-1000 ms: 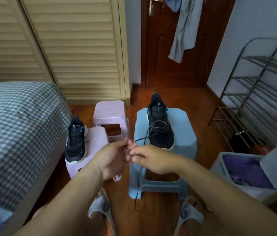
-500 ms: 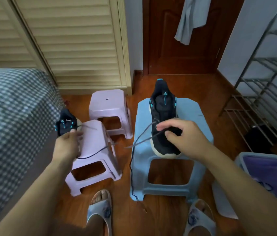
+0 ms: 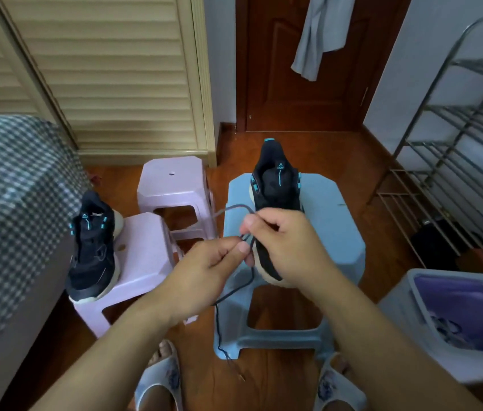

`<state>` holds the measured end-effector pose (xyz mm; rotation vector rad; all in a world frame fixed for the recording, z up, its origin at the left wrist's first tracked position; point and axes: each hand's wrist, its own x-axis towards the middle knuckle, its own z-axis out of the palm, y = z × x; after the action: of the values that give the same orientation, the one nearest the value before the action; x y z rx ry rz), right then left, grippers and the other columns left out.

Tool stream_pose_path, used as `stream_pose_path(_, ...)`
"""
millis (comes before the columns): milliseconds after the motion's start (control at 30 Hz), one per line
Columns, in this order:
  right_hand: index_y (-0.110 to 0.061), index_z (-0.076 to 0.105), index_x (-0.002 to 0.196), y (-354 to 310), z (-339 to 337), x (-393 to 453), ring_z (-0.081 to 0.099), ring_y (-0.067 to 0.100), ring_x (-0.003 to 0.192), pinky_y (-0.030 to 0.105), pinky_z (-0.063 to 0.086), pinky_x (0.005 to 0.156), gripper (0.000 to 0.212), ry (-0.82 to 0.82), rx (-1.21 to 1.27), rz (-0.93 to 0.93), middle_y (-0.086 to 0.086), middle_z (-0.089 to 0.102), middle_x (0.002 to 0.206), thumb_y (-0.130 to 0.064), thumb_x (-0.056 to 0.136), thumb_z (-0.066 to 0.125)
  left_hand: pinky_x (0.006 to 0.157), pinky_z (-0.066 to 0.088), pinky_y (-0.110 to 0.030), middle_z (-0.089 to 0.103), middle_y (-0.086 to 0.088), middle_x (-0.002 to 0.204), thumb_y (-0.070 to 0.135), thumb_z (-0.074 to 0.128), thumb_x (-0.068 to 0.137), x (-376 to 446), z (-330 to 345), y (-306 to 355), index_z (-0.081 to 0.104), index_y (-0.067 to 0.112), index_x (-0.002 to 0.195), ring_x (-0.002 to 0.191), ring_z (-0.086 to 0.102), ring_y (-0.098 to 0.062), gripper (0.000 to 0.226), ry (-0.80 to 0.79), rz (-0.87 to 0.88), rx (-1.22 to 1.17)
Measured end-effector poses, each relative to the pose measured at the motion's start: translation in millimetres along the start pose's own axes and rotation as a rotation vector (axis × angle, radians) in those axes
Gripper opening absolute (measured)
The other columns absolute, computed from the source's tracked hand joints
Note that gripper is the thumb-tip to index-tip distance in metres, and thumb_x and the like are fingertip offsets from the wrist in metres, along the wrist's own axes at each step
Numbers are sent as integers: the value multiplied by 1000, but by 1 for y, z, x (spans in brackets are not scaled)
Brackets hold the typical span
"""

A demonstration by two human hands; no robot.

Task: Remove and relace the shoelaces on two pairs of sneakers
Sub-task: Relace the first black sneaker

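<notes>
While both hands meet over the blue stool (image 3: 335, 209), I judge the job well short of done. My left hand (image 3: 204, 271) pinches the dark shoelace (image 3: 235, 289) and my right hand (image 3: 281, 244) curls round it above the toe of the black sneaker (image 3: 277, 188), whose upper eyelets look unlaced. The lace's free end trails to the floor. A second sneaker (image 3: 93, 247) sits on a pink stool (image 3: 145, 256), seemingly laced; I see no second pair.
</notes>
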<state>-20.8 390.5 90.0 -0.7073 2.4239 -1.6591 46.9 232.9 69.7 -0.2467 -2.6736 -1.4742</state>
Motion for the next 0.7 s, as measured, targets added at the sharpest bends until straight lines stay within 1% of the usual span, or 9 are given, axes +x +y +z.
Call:
stream_pose_path(100, -11, 68, 84, 6, -14, 6, 36, 12, 53, 31, 30, 54, 27, 151, 414, 167, -3, 41, 56, -22, 104, 53, 57, 34, -29, 39, 2, 52, 48, 45, 101, -1, -8, -6, 72, 24, 87, 52, 38, -16, 39, -10, -99, -3)
stream_pose_path(167, -7, 64, 87, 10, -30, 10, 33, 11, 52, 27, 27, 51, 27, 237, 675, 206, -1, 41, 62, -19, 106, 49, 63, 42, -44, 54, -22, 66, 62, 44, 99, -5, -14, -13, 73, 26, 94, 61, 51, -37, 47, -68, -153, 4)
stream_pose_path(233, -6, 65, 90, 17, -42, 13, 36, 10, 52, 26, 29, 51, 29, 274, 638, 213, -1, 45, 65, -20, 107, 47, 72, 45, -48, 64, -31, 90, 72, 43, 93, -8, -18, -18, 73, 28, 102, 79, 63, -45, 54, -85, -215, -17)
stream_pose_path(300, -5, 69, 92, 20, -41, 11, 40, 11, 53, 26, 33, 52, 30, 239, 522, 219, 0, 51, 66, -21, 107, 48, 81, 50, -49, 68, -22, 98, 61, 46, 99, -8, -18, -23, 74, 34, 104, 90, 65, -39, 39, -12, -227, 44)
stream_pose_path(367, -6, 72, 95, 17, -33, 9, 46, 13, 55, 26, 36, 52, 26, 159, 472, 200, 2, 58, 69, -18, 106, 50, 96, 52, -37, 68, 6, 109, 43, 56, 101, -2, -15, -22, 65, 43, 124, 102, 64, -12, 25, 152, -192, 108)
stream_pose_path(433, -8, 71, 100, 9, -19, 6, 55, 15, 57, 23, 41, 53, 18, 84, 405, 150, 3, 67, 73, -12, 103, 54, 101, 46, -22, 63, 20, 120, 33, 67, 96, 7, -6, -10, 52, 39, 142, 113, 59, 2, 49, 284, -109, 43)
stream_pose_path(533, -13, 61, 96, 2, -1, 10, 68, 18, 60, 21, 49, 57, 7, 113, 237, 86, 1, 73, 71, -7, 98, 60, 98, 49, -17, 74, 8, 114, 15, 71, 94, 21, 9, 10, 64, 27, 133, 111, 67, -4, 41, 332, -75, -270)
stream_pose_path(600, -7, 56, 92, 0, 1, 16, 68, 19, 56, 21, 48, 53, 9, 137, 268, 84, 2, 72, 68, -6, 96, 63, 96, 54, -25, 76, 4, 107, 11, 73, 92, 34, 9, 18, 74, 31, 116, 104, 71, -10, 31, 386, -52, -298)
stream_pose_path(700, 1, 56, 93, 0, -10, 28, 66, 21, 56, 24, 38, 47, 11, 100, 351, 128, 11, 74, 75, -7, 98, 62, 93, 57, -30, 78, 6, 100, 11, 76, 89, 52, -5, 23, 79, 23, 109, 96, 73, -8, 23, 315, -71, -265)
